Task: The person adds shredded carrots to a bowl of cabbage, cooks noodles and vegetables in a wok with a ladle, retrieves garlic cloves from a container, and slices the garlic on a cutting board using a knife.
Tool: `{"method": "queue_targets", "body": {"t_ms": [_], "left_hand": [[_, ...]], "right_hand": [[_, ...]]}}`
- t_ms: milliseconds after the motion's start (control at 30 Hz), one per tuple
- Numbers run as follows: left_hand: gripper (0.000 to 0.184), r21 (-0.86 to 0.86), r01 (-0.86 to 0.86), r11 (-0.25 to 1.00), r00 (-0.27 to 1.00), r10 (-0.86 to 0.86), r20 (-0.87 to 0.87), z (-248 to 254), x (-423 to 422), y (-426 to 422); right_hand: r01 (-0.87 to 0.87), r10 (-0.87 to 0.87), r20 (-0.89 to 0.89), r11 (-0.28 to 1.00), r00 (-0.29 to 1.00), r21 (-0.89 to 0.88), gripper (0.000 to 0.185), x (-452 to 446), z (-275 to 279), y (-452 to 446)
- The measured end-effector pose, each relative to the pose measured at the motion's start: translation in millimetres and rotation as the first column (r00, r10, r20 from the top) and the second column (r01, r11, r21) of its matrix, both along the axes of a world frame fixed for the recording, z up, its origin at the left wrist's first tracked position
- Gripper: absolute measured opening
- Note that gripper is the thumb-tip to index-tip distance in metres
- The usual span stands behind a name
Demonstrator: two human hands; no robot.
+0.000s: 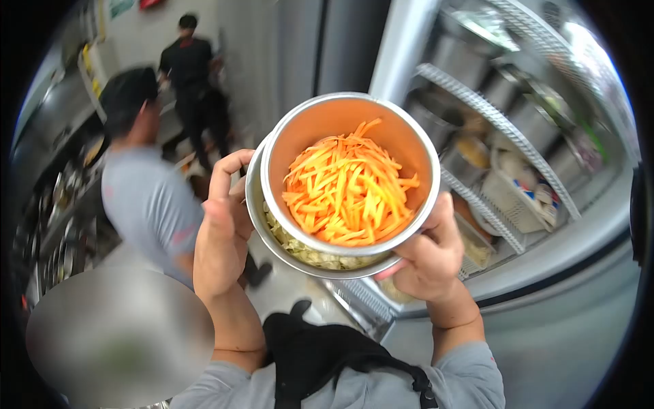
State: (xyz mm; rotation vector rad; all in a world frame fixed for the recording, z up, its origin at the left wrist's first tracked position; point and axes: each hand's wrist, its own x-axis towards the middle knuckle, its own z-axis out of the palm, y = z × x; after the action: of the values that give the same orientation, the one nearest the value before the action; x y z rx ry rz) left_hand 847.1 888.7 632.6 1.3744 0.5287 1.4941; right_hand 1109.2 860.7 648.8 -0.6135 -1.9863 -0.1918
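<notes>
Shredded carrot (347, 191) fills the bottom of a round steel container (351, 105), which I see from above. Beneath it, a second, wider steel container (255, 198) holds pale shredded vegetable (306, 251), perhaps cabbage; much of it is hidden by the upper container. My left hand (228, 221) grips the lower container's rim from the left, fingers wrapped behind. At the lower right, my right hand (432, 255) clasps the stacked containers, its thumb along the side of the upper one.
A refrigerator stands open on the right, its wire shelves (504, 129) loaded with steel pots and a white basket (514, 194). One person (150, 184) in a grey shirt is close on the left; another person (194, 82) in black stands farther back. A blurred oval covers the lower left.
</notes>
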Motion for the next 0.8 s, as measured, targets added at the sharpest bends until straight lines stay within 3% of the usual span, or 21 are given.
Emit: {"method": "queue_targets", "body": {"t_ms": [33, 133, 167, 233, 267, 300, 367, 433, 500, 567, 667, 700, 767, 800], "left_hand": [[0.1, -0.084, -0.01, 0.996, 0.992, -0.001, -0.123, -22, -21, -12], [0.098, -0.159, -0.209, 0.965, 0.97, 0.184, -0.161, -65, -46, -49], [0.088, -0.22, -0.199, 0.955, 0.978, 0.178, -0.113, -71, -51, -63], [0.07, -0.305, -0.173, 0.936, 0.976, 0.123, -0.178, -94, -63, -83], [0.053, -0.281, -0.198, 0.939, 0.969, 0.143, -0.203, -100, -70, -94], [0.047, -0.231, -0.324, 0.917, 0.901, 0.224, -0.372, -111, -81, -107], [0.047, -0.412, -0.327, 0.85, 0.936, 0.232, -0.264, -126, -91, -129], [0.045, -0.411, -0.425, 0.807, 0.895, 0.306, -0.324, -159, -109, -150], [0.035, -0.566, -0.416, 0.712, 0.903, 0.248, -0.351, -177, -127, -178], [0.033, -0.544, -0.55, 0.634, 0.835, 0.397, -0.381, -206, -134, -211], [0.035, -0.631, -0.626, 0.458, 0.778, 0.429, -0.46, -226, -159, -267], [0.039, -0.585, -0.692, 0.422, 0.713, 0.524, -0.465, -245, -149, -275], [0.04, -0.651, -0.683, 0.332, 0.695, 0.571, -0.438, -260, -163, -309], [0.03, -0.646, -0.695, 0.314, 0.624, 0.711, -0.325, -292, -160, -318]], "right_hand": [[-0.031, 0.033, 0.05, 0.998, 0.998, -0.055, 0.033, -5, -23, -3], [-0.156, 0.162, 0.109, 0.986, 0.981, -0.06, 0.03, -34, -76, -2], [-0.198, 0.208, 0.099, 0.975, 0.973, -0.103, 0.03, -44, -93, -7], [-0.275, 0.291, 0.097, 0.95, 0.952, -0.148, 0.03, -47, -123, -7], [-0.288, 0.311, 0.15, 0.944, 0.938, -0.159, 0.026, -54, -138, -13], [-0.337, 0.363, 0.148, 0.925, 0.92, -0.175, 0.026, -61, -148, -17], [-0.382, 0.417, 0.222, 0.906, 0.881, -0.184, 0.029, -85, -172, -29], [-0.4, 0.457, 0.252, 0.883, 0.853, -0.248, 0.029, -99, -201, -38], [-0.491, 0.561, 0.255, 0.822, 0.788, -0.289, 0.029, -121, -215, -48], [-0.464, 0.568, 0.227, 0.799, 0.791, -0.383, 0.025, -144, -233, -62], [-0.535, 0.693, 0.276, 0.701, 0.666, -0.471, 0.021, -179, -257, -80], [-0.582, 0.733, 0.209, 0.652, 0.647, -0.486, 0.02, -186, -260, -84], [-0.622, 0.789, 0.19, 0.585, 0.584, -0.52, 0.02, -215, -271, -100], [-0.648, 0.824, 0.156, 0.532, 0.545, -0.545, 0.02, -226, -280, -104]]}}
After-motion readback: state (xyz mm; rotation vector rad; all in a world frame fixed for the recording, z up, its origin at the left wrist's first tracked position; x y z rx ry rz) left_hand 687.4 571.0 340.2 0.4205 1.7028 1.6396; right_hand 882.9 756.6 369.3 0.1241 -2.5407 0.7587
